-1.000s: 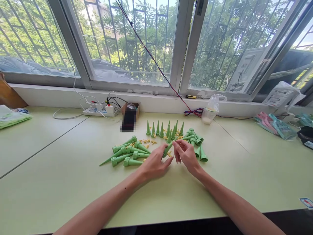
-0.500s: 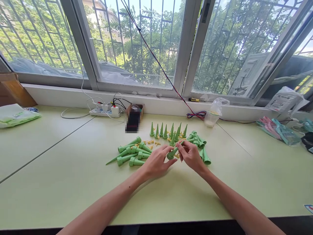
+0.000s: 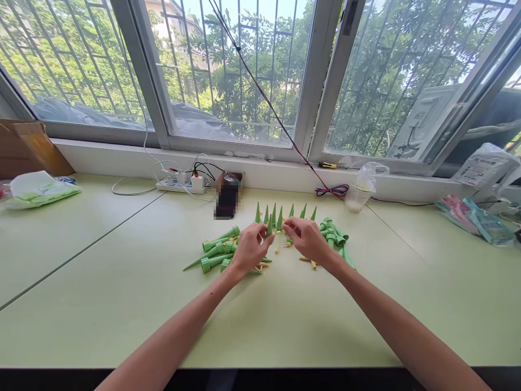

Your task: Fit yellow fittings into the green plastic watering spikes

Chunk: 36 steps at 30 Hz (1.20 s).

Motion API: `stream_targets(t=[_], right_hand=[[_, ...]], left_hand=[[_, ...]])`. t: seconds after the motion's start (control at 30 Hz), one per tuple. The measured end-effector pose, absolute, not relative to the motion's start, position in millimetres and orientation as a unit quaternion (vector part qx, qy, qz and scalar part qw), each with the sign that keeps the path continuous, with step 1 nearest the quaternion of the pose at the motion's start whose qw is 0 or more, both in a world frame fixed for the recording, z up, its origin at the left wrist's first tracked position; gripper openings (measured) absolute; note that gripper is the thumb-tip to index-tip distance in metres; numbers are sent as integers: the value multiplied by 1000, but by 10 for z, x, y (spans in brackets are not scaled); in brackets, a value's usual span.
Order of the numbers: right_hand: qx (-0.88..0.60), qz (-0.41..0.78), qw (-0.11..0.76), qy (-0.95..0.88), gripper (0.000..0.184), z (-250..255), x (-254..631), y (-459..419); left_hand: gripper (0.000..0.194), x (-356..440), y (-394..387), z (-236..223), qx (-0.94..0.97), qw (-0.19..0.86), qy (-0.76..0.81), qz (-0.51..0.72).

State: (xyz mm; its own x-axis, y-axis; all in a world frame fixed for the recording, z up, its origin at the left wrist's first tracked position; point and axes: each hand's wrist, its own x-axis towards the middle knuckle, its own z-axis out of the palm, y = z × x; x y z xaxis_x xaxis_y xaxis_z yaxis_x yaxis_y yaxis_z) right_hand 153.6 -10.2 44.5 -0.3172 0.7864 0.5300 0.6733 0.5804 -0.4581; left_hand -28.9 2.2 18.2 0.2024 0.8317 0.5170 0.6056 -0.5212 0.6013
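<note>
My left hand (image 3: 249, 248) is closed, its thumb and fingers pinching a green cone (image 3: 269, 228) that stands upright at the near side of a row of upright green cones (image 3: 280, 214). My right hand (image 3: 308, 240) is curled beside it, its fingertips pinched close to the row; what they hold is hidden. A pile of lying green spikes (image 3: 215, 253) sits left of my left hand and partly under it. Another green pile (image 3: 336, 234) lies behind my right hand. Small yellow parts (image 3: 311, 263) are scattered on the pale green table (image 3: 285, 315) between and near the hands.
A white power strip (image 3: 181, 184) with cables, a blurred dark object (image 3: 227, 200) and a bagged plastic cup (image 3: 359, 193) stand along the window sill. Coloured packets (image 3: 474, 220) lie at the far right; a green packet (image 3: 40, 189) and a cardboard box (image 3: 24, 149) at the far left.
Both hands moved away from me to the row of upright cones. The green piece held slanted between them is now upright in my left fingers. The camera shifted, so everything sits slightly right.
</note>
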Motion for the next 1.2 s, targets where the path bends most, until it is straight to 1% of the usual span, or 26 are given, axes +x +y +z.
stream_targets(t=[0.1, 0.2, 0.4, 0.5, 0.77, 0.9, 1.03, 1.13, 1.2], right_hand=[[-464, 22, 282, -839, 17, 362, 1502, -68], [-486, 9, 210, -848, 16, 286, 1465, -79], [-494, -19, 137, -858, 22, 197, 1381, -127], [-486, -33, 101, -868, 19, 162, 1361, -151], [-450, -75, 80, -886, 15, 60, 1489, -212], [-421, -81, 97, -898, 15, 51, 1546, -299], [-400, -56, 147, -903, 17, 49, 1615, -421], [-386, -34, 140, -911, 18, 54, 1655, -499], [-390, -14, 132, -911, 14, 63, 1655, -530]], left_hand=[[17, -349, 69, 202, 761, 98, 490, 415], [18, -381, 82, 211, 763, 88, 504, 395], [21, -385, 75, 178, 784, 95, 514, 334], [21, -375, 76, 153, 792, 92, 516, 313], [22, -338, 35, 162, 799, 101, 503, 312], [23, -301, -19, 175, 807, 111, 492, 307], [22, -259, -68, 175, 823, 116, 470, 297], [21, -239, -91, 165, 827, 127, 466, 288], [21, -231, -98, 149, 829, 134, 465, 282]])
